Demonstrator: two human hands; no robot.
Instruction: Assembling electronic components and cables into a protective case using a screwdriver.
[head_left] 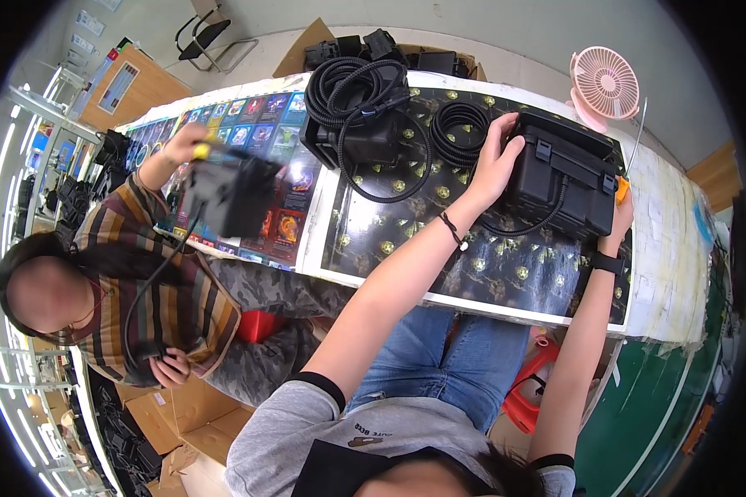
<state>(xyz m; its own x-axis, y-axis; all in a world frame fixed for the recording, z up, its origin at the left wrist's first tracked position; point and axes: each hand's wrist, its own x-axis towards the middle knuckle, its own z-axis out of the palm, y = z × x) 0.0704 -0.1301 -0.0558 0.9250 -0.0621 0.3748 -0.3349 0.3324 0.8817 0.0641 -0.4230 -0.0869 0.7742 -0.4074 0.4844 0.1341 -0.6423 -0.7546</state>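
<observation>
In front of me on the table stands a black plastic case (565,178) with latches on its near side and a black cable coming from it. My left hand (496,157) grips the case at its left side, thumb toward the front. At its right side, my right hand (622,217) is closed round the orange handle of a screwdriver (622,190), whose thin metal shaft points up and away. Part of the right fingers is hidden by the case. A coil of black corrugated cable (458,132) lies just left of the case, beyond my left hand.
Another black case (365,137) with coiled cable on top sits farther left. A pink fan (605,83) stands at the far right corner. On my left, a co-worker (153,282) handles a blurred black box (232,195). Beyond the table is a carton (302,50) of black cases.
</observation>
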